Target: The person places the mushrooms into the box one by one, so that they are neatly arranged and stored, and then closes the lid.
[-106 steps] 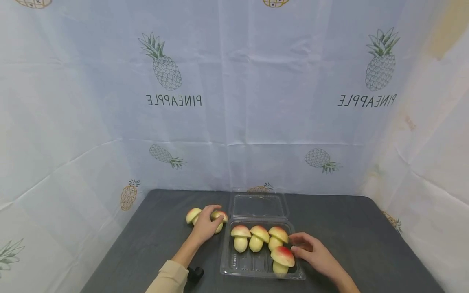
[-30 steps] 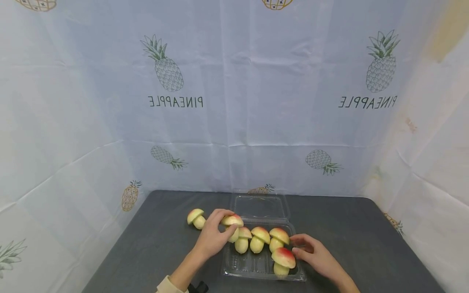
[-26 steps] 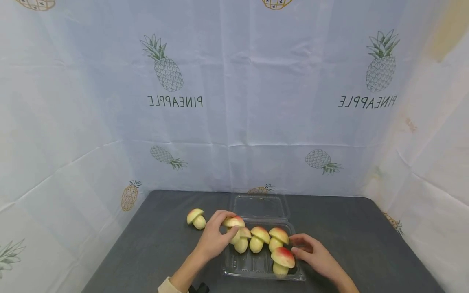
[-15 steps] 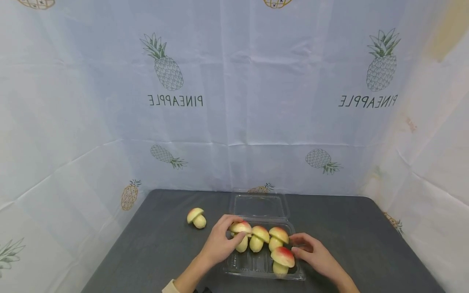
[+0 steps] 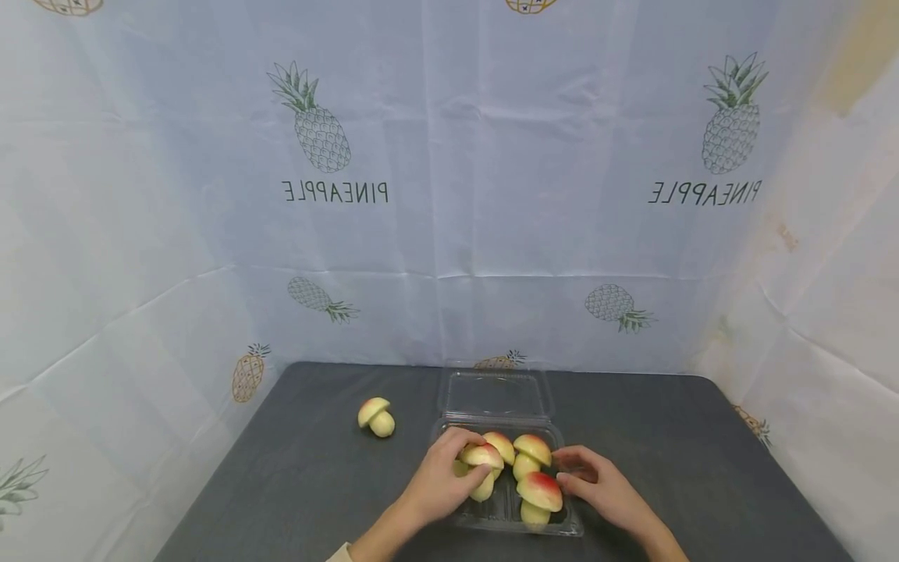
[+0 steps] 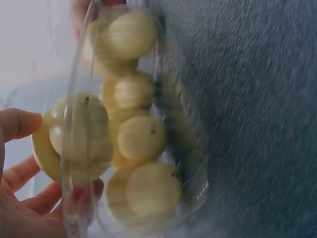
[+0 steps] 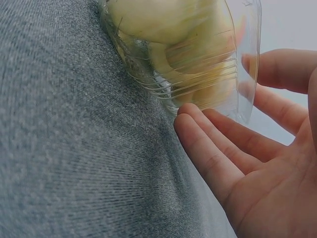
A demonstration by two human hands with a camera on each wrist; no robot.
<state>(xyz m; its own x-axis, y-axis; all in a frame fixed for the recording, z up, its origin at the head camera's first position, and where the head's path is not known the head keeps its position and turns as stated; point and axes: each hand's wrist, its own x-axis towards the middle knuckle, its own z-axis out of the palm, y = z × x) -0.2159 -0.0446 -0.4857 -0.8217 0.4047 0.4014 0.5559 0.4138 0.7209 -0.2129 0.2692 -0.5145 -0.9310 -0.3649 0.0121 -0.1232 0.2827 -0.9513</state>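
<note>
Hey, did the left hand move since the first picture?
Yes. In the head view, the left hand moved right and nearer the person, from beside the clear box to over it, pinching a mushroom-shaped piece.

Pineapple-print curtains around a table suggest a booth

The left hand grips a mushroom-shaped piece by its cap, over the clear container. The right hand is at the container's side, two further pieces near its fingertips. Beyond both hands lies the folded-back lid. A loose piece rests on the dark surface, beyond the left hand.
</note>
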